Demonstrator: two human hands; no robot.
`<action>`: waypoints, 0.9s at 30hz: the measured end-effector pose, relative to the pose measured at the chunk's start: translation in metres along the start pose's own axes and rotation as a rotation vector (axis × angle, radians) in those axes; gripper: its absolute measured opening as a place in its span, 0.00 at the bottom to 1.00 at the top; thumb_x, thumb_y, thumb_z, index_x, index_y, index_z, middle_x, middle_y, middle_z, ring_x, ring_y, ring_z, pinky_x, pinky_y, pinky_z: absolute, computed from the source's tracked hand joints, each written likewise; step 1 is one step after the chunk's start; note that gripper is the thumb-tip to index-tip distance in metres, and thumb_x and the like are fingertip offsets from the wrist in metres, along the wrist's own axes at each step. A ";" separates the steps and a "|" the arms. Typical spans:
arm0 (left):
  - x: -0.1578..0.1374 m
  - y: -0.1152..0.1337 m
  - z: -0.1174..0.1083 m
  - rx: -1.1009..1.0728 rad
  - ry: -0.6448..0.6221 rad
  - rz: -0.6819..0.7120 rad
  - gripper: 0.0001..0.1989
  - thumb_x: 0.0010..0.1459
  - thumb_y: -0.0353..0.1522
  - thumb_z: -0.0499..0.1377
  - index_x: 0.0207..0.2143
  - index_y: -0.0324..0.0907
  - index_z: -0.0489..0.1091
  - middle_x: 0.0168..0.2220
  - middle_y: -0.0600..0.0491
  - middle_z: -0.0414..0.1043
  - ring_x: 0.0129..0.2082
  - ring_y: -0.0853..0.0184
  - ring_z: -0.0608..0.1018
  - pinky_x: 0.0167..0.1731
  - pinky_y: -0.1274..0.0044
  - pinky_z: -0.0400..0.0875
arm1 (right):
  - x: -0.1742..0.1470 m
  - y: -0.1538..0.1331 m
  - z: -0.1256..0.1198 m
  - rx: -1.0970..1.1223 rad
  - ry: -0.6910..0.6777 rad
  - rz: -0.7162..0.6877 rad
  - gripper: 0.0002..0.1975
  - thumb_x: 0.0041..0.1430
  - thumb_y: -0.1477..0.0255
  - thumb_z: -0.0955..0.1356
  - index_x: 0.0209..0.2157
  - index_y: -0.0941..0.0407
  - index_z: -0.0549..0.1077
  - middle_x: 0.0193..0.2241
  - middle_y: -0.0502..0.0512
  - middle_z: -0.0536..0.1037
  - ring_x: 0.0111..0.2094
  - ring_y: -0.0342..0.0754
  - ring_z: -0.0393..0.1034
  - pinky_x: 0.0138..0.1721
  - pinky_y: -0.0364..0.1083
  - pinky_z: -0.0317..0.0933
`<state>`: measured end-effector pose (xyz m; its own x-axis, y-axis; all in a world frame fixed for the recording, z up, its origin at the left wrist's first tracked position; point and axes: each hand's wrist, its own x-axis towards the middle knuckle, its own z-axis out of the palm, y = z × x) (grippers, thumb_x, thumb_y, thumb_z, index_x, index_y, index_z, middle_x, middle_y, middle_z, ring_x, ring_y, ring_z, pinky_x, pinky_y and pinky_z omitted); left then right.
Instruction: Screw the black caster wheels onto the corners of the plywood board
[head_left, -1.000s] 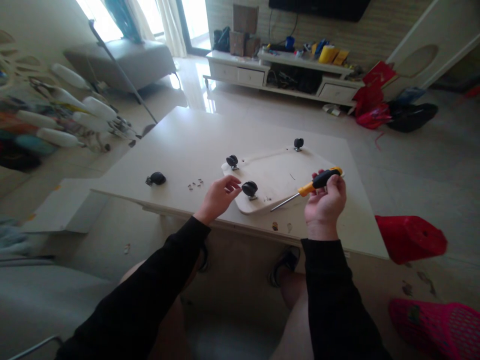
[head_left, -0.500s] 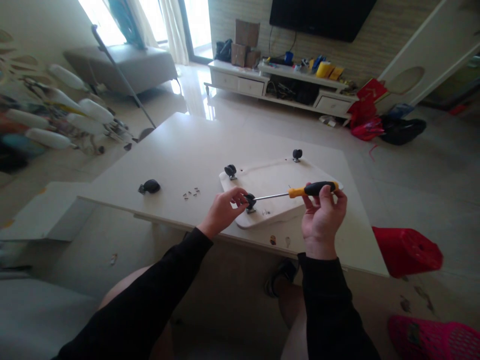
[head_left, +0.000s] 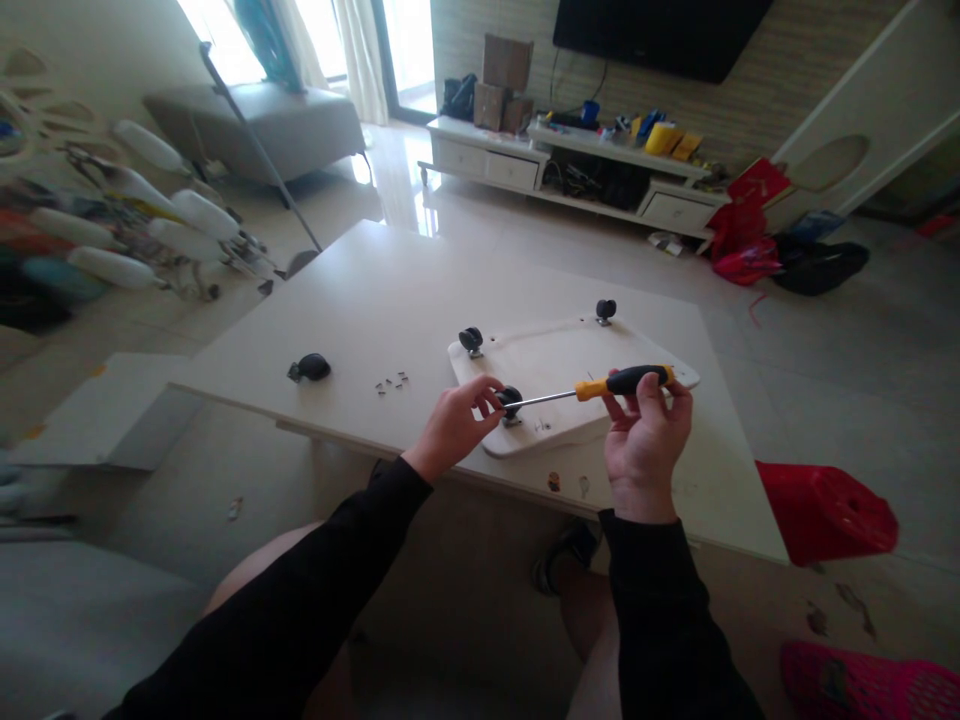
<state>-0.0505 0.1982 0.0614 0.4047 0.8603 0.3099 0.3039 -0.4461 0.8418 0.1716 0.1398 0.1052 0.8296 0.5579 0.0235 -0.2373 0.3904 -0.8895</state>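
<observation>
My right hand point(head_left: 649, 445) grips a screwdriver point(head_left: 634, 381) with a black and yellow handle, its shaft pointing left. The shaft's tip is at the fingertips of my left hand point(head_left: 461, 420), closed in a pinch; whatever they hold is too small to make out. Just behind the tip a black caster wheel point(head_left: 511, 400) stands on a white board point(head_left: 551, 365), partly covered by the shaft. Two more casters, one at the board's left corner point(head_left: 471, 341) and one at its far side point(head_left: 606, 311), stand upright. Small screws lie on the board near the closest caster.
The board lies on a white table point(head_left: 360, 300). A loose caster point(head_left: 310, 367) and several small screws point(head_left: 390, 383) lie on the table's left part. A red bucket-like container point(head_left: 829, 515) is on the floor to the right, with a pink basket-like object point(head_left: 862, 680) nearer me.
My view has shifted slightly, so the scene sits a little further right. The screwdriver's tip has moved slightly left across the near caster, closer to my left fingertips.
</observation>
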 end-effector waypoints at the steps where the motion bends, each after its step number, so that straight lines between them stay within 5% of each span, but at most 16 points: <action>1: 0.000 0.000 0.000 0.010 -0.003 0.004 0.15 0.58 0.24 0.67 0.46 0.45 0.75 0.33 0.57 0.83 0.30 0.69 0.80 0.35 0.75 0.74 | 0.000 0.000 0.000 -0.010 -0.003 -0.003 0.32 0.47 0.56 0.82 0.46 0.50 0.66 0.41 0.46 0.82 0.39 0.49 0.85 0.33 0.46 0.81; 10: -0.001 0.000 0.002 0.237 -0.030 0.101 0.15 0.61 0.22 0.65 0.48 0.45 0.75 0.34 0.58 0.83 0.31 0.68 0.81 0.41 0.71 0.73 | 0.001 0.000 0.002 -0.101 -0.011 -0.088 0.37 0.40 0.55 0.84 0.44 0.51 0.64 0.45 0.47 0.76 0.43 0.46 0.80 0.29 0.43 0.79; 19: -0.004 -0.006 0.004 0.448 -0.093 0.328 0.10 0.68 0.25 0.61 0.49 0.44 0.74 0.38 0.53 0.85 0.37 0.63 0.85 0.46 0.69 0.71 | -0.007 -0.006 0.004 -0.171 -0.090 -0.256 0.31 0.51 0.58 0.81 0.49 0.51 0.65 0.44 0.48 0.76 0.41 0.45 0.81 0.29 0.42 0.80; 27: -0.006 -0.002 0.007 0.362 -0.019 0.288 0.10 0.69 0.26 0.61 0.50 0.44 0.73 0.39 0.55 0.85 0.35 0.65 0.84 0.46 0.69 0.70 | -0.008 -0.008 0.005 -0.193 -0.067 -0.252 0.30 0.50 0.65 0.80 0.49 0.50 0.64 0.46 0.49 0.76 0.40 0.45 0.82 0.30 0.43 0.80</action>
<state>-0.0478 0.1923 0.0550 0.5314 0.6856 0.4977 0.4573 -0.7266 0.5128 0.1646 0.1359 0.1145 0.8137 0.5102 0.2785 0.0771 0.3802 -0.9217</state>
